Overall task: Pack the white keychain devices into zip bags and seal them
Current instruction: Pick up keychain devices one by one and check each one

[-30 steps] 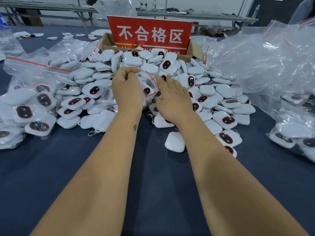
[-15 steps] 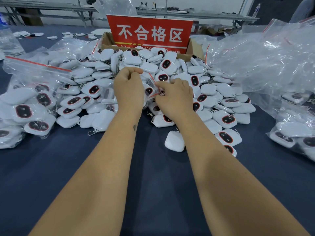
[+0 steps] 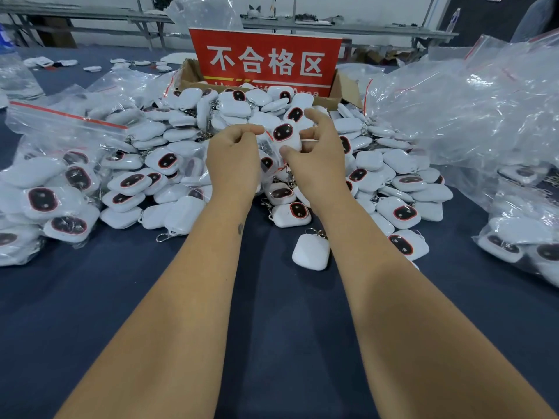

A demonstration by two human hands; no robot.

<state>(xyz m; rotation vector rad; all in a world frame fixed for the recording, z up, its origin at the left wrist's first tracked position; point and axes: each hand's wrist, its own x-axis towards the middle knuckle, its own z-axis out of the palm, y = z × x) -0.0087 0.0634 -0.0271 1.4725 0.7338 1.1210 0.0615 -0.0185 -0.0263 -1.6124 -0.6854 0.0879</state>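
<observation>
Left hand [image 3: 233, 158] pinches small zip bag [image 3: 267, 149]; right hand [image 3: 317, 152] grips 1 white device [image 3: 286, 136] at its mouth. Filled bags [image 3: 45, 189] left, big loose pile [image 3: 393, 176] unpacked.

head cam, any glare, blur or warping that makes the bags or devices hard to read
Head view: wide-angle warping bends the forearms and table edges; the heap of empty zip bags at right glints with white highlights; the device between the left hand and right hand reads fairly sharp; light is soft, shadows faint.

A dark blue table [image 3: 272, 343] fronts metal-framed benches [image 3: 348, 27] and a white wall [image 3: 378, 7].
</observation>
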